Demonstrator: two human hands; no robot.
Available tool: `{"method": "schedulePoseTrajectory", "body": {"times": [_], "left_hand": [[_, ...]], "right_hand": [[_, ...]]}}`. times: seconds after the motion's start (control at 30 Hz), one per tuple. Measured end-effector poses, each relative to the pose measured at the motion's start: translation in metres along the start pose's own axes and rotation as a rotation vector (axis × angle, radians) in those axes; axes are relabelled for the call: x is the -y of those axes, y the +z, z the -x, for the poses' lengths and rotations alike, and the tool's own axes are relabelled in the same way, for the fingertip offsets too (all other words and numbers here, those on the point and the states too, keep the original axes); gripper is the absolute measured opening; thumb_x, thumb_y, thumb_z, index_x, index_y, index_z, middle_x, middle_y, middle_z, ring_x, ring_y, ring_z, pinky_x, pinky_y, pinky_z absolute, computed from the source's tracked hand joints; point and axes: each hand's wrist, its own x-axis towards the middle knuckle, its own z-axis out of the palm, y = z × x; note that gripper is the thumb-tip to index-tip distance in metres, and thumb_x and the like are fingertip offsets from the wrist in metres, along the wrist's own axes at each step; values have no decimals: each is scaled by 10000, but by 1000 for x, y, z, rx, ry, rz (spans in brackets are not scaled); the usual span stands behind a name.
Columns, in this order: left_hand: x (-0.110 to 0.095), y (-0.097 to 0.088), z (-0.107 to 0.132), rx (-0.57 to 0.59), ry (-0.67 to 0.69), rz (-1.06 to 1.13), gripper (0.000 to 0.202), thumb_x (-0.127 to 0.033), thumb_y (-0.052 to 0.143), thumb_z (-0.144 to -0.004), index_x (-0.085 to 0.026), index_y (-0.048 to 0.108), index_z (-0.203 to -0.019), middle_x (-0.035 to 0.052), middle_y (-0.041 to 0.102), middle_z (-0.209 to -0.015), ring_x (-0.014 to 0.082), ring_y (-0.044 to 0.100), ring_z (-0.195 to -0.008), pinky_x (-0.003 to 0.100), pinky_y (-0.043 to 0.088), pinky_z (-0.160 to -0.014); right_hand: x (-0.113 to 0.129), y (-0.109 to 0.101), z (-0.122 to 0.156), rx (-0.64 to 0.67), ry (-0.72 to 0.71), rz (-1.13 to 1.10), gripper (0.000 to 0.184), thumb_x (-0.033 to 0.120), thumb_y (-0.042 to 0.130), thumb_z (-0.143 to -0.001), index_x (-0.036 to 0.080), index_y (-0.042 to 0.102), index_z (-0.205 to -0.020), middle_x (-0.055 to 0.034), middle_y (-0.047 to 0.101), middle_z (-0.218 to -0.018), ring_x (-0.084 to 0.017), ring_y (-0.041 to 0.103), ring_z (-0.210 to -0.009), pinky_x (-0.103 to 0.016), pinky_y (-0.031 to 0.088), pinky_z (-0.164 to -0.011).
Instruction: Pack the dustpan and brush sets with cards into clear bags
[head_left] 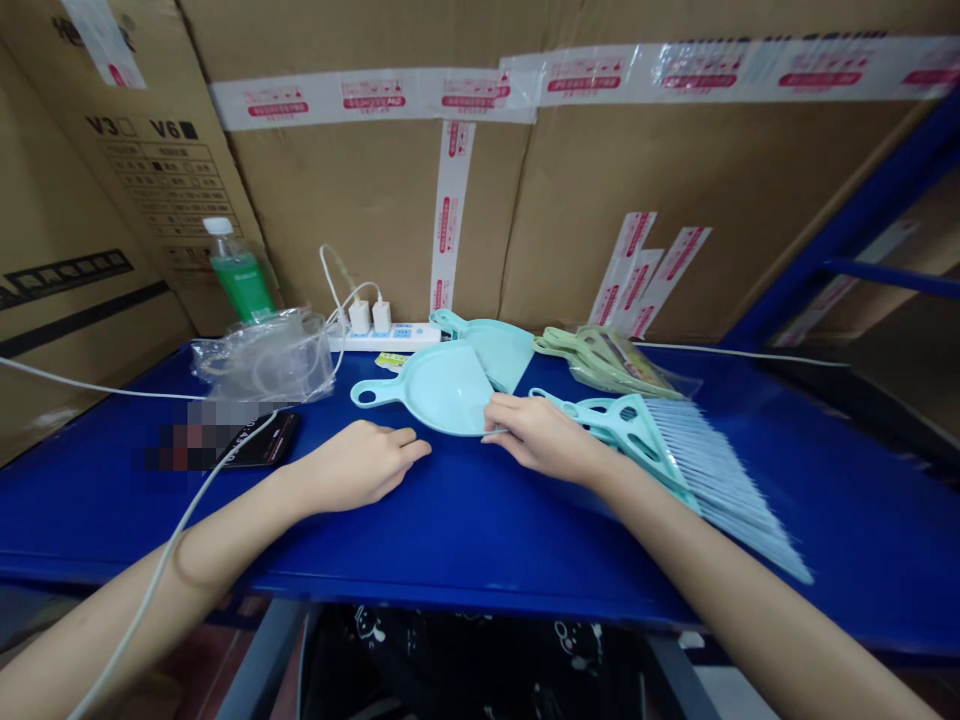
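Hands at the pale dustpan

Forearms reach over the blue desk (pixel 465 525). Left hand (pixel 360 465) rests palm-down, fingers (pixel 407 446) loosely curled on nothing, just short of the front dustpan (pixel 442 385). Right hand (pixel 541 437) lies across the brush (pixel 705 470) handle, fingertips (pixel 499 405) touching the dustpan's right rim; whether they grip it cannot be told. Behind sits a second dustpan (pixel 501 347)

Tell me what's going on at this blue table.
A person is handling cleaning tools bare-handed. The right hand grips the rim of a pale blue dustpan; the left hand rests loosely curled on the table beside it, holding nothing. A second dustpan lies behind, and a brush lies by the right wrist. A power strip and bottle sit at the back.
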Motion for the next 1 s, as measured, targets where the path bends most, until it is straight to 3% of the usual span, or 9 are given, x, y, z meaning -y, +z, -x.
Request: {"method": "schedulePoseTrajectory", "body": {"times": [0.37, 0.6, 0.87, 1.0], "left_hand": [[1, 2, 0, -7, 34, -1, 253, -128, 422, -865, -151, 555, -1079, 70, 666, -976, 167, 630, -657, 288, 468, -605], [-1, -1, 0, -46, 28, -22, 116, -186, 454, -883, -178, 519, -788, 4, 625, -730, 147, 575, -574, 268, 400, -535], [0, 2, 0, -131, 29, -61, 45, -224, 498, -871, -183, 486, -888, -13, 615, -727, 151, 566, -560, 271, 358, -525], [2, 2, 0, -179, 102, -54, 131, -168, 406, -895, -188, 472, -785, -18, 587, -682, 132, 537, -540, 264, 334, -511]], "right_hand": [[16, -4, 4, 97, -72, 17, 85, 134, 510, -844, 182, 518, -775, -36, 593, -791, -140, 510, -627, -267, 301, -554], [19, -3, 4, 121, -115, -58, 75, 121, 515, -820, 176, 523, -769, -16, 568, -765, -120, 476, -594, -255, 282, -542], [25, -5, 7, 103, -165, -201, 129, 91, 544, -775, 180, 482, -705, 18, 511, -704, -94, 394, -564, -232, 267, -533], [28, -4, 7, 106, -187, -259, 162, 84, 548, -755, 180, 452, -666, 35, 478, -667, -80, 367, -542, -225, 256, -520]]}}
